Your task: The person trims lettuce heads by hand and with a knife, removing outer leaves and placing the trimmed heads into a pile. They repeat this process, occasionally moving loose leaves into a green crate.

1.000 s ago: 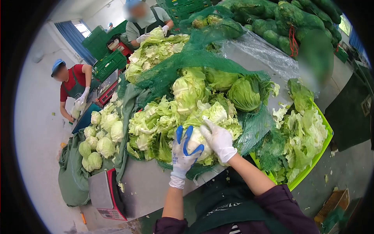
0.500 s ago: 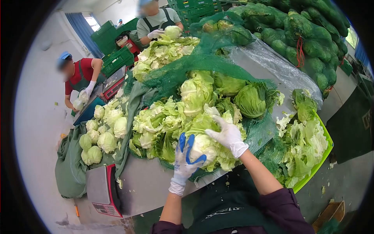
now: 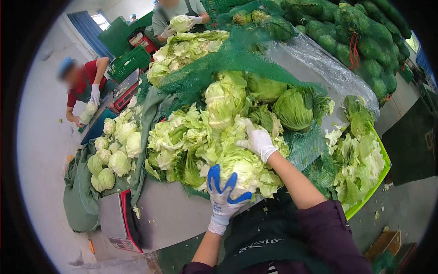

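My left hand [image 3: 223, 194], in a blue-and-white glove, cups the near side of a pale cabbage head [image 3: 246, 170] at the table's front edge. My right hand [image 3: 258, 139], in a white glove, lies just behind that head and grips its loose outer leaves [image 3: 269, 176]. Both hands work at the front of a big heap of leafy cabbages [image 3: 191, 137] lying on green mesh netting [image 3: 219, 68].
A red-and-grey scale [image 3: 116, 219] sits at the near left corner, with trimmed heads [image 3: 114, 155] on green cloth behind it. A lime crate [image 3: 382, 157] of loose leaves stands to the right. Netted cabbage sacks [image 3: 356, 32] pile up behind. Two co-workers [image 3: 82, 84] [image 3: 178, 16] handle cabbages at the far left.
My left hand has drawn the cabbage head nearer to the table's front edge. My right hand has moved off its top to the leaves behind it.
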A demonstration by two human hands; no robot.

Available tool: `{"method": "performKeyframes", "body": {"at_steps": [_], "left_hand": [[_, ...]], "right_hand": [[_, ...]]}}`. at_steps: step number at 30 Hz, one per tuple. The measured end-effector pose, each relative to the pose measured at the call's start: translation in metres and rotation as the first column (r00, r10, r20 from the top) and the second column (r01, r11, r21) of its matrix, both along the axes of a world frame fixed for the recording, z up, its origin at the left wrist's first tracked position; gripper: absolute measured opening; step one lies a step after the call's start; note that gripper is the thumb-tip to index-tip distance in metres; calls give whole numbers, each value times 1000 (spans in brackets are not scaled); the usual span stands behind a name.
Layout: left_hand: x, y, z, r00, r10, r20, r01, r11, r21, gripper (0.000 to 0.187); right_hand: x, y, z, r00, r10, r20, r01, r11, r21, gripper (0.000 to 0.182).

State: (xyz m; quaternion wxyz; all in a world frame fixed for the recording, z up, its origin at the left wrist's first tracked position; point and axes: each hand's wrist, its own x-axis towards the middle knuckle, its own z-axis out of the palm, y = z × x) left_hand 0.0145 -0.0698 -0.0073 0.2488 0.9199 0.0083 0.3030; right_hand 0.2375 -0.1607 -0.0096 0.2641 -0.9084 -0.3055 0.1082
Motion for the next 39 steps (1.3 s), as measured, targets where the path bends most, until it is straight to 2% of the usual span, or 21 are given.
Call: {"method": "performKeyframes", "body": {"at_steps": [2, 5, 7, 9, 10, 14, 18, 20, 21, 23, 25, 26, 27, 29, 31, 32, 33, 34, 35, 36, 39], "left_hand": [[-5, 5, -12, 994, -25, 106, 38, 992, -123, 75], [-8, 9, -8, 999, -29, 37, 30, 999, -42, 81], [-4, 3, -2, 999, -29, 36, 31, 999, -36, 80], [-3, 0, 1, 999, -35, 16, 34, 998, 52, 77], [-3, -2, 1, 999, -36, 11, 36, 998, 56, 75], [-1, 0, 0, 1000, -14, -2, 14, 996, 85, 74], [2, 16, -16, 989, -47, 143, 83, 963, -258, 73], [6, 19, -16, 980, -27, 199, 130, 841, -525, 73], [9, 24, -13, 979, -21, 202, 126, 843, -522, 73], [13, 33, -7, 993, -20, 112, 78, 837, -542, 72], [22, 33, -2, 996, 0, 90, 44, 872, -487, 70], [25, 33, -1, 996, -11, 89, 65, 781, -622, 68], [28, 34, 0, 996, -24, 88, 82, 667, -740, 66], [32, 35, 3, 997, -23, 79, 73, 688, -722, 64], [29, 34, 6, 995, -45, 92, 99, 643, -759, 64], [29, 38, 6, 994, -63, 93, 112, 605, -788, 70], [26, 43, 11, 993, -64, 95, 115, 608, -786, 70], [24, 45, 21, 997, 27, -74, -61, 860, -507, 71], [24, 44, 31, 965, 175, -194, -203, 970, -135, 74], [23, 32, 58, 938, 308, -157, -267, 934, 235, 74], [36, -1, 81, 945, 183, -271, -59, 910, 410, 77]], "right_hand": [[-4, -3, -7, 999, -44, 30, 37, 975, 219, 83], [-43, -16, 41, 999, -25, -27, 33, 929, 367, 81], [-56, -15, 48, 996, -34, 83, 2, 933, 359, 75], [-50, -14, 47, 988, 70, -138, -59, 995, 81, 67], [-38, -9, 19, 994, 6, -110, 16, 980, 198, 56], [-17, 3, -18, 998, 14, 63, -24, 985, 171, 51], [-22, -5, -8, 1000, -22, -6, 23, 976, 218, 49], [-29, -13, 13, 953, -293, 79, 252, 910, 330, 44], [-35, -15, 23, 955, -286, 81, 245, 910, 334, 44], [-61, -26, 42, 852, -516, 90, 375, 721, 583, 49], [-107, -44, 79, 928, -337, -161, 373, 827, 420, 64], [-122, -39, 44, 955, -295, -16, 258, 805, 534, 78], [-136, -36, 33, 945, -258, -202, 321, 848, 421, 82], [-143, -26, 5, 926, -285, -250, 355, 882, 310, 87], [-132, -28, -21, 959, -141, -245, 262, 771, 581, 88], [-120, -24, -58, 954, 52, -295, 207, 599, 773, 82], [-119, -32, -52, 955, 52, -292, 205, 596, 776, 82], [-117, -41, -39, 919, 130, -373, 218, 622, 752, 77], [-116, -47, -31, 868, 201, -453, 228, 649, 725, 72], [-118, -46, -32, 868, 222, -445, 257, 566, 784, 63], [-114, -39, -38, 868, 99, -487, 345, 587, 733, 56]]}}
